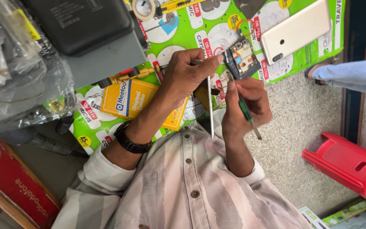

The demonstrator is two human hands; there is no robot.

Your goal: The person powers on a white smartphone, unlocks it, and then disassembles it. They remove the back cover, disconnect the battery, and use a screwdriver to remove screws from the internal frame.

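My left hand [187, 70], with a black wristwatch, grips a thin phone [209, 106] held edge-on in front of my chest. My right hand [246, 106] is closed around a green-handled screwdriver [247, 113], whose metal end points down to the right. The two hands are close together, just beside the phone. Just beyond my fingers, an opened phone frame with an exposed circuit board [242, 57] lies on the green printed sheet [183, 29]. A gold phone back cover [295, 29] lies further out to the right.
A yellow box [128, 99], a tape roll [144, 8], a black case [81, 21] and plastic bags [13, 63] crowd the left. A red plastic stool [348, 163] stands on the floor at right. Another person's blue-trousered leg [352, 74] reaches in there.
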